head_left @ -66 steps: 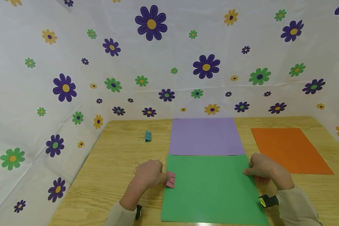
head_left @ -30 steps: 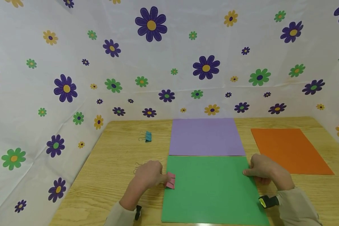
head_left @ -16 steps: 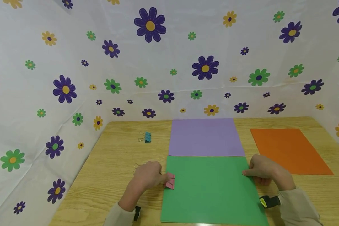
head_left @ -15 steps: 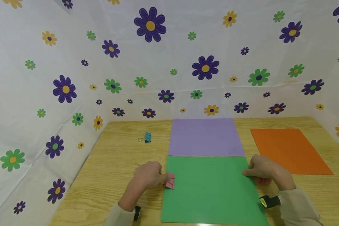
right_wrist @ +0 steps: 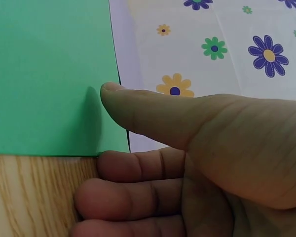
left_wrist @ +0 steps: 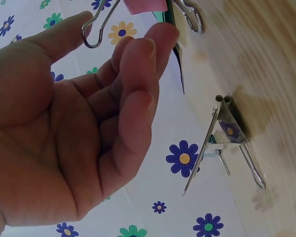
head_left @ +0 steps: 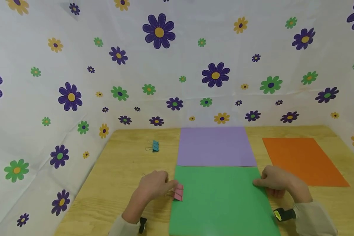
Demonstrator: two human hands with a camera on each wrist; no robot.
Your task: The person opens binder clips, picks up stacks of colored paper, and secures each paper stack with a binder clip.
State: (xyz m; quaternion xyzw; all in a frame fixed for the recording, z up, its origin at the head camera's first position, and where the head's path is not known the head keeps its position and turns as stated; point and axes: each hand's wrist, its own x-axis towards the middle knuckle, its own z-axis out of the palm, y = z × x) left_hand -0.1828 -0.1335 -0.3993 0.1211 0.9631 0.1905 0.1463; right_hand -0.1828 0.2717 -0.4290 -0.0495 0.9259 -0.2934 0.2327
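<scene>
A green paper sheet (head_left: pixel 221 203) lies at the front of the table. Clamped over its left edge is a pink binder clip (head_left: pixel 178 192), wire handles pointing left. My left hand (head_left: pixel 153 185) is right at those handles. In the left wrist view the thumb (left_wrist: pixel 71 29) and the loosely curled fingers (left_wrist: pixel 138 74) are spread apart, a wire handle loop (left_wrist: pixel 92 39) near the thumb tip. My right hand (head_left: pixel 278 182) pinches the sheet's right edge, with its thumb (right_wrist: pixel 138 106) on top and the fingers at and below the edge.
Behind the green sheet lies a purple sheet (head_left: pixel 216 147); an orange sheet (head_left: pixel 304 160) is at right. A teal binder clip (head_left: pixel 155 146) sits at back left. A shiny metallic binder clip (left_wrist: pixel 229 128) stands near my left hand. Flowered cloth (head_left: pixel 188 65) walls the table.
My left thumb has lifted a little off the pink binder clip, so its wire handles now show. My right hand keeps its place on the green sheet. The head view has tilted slightly upward.
</scene>
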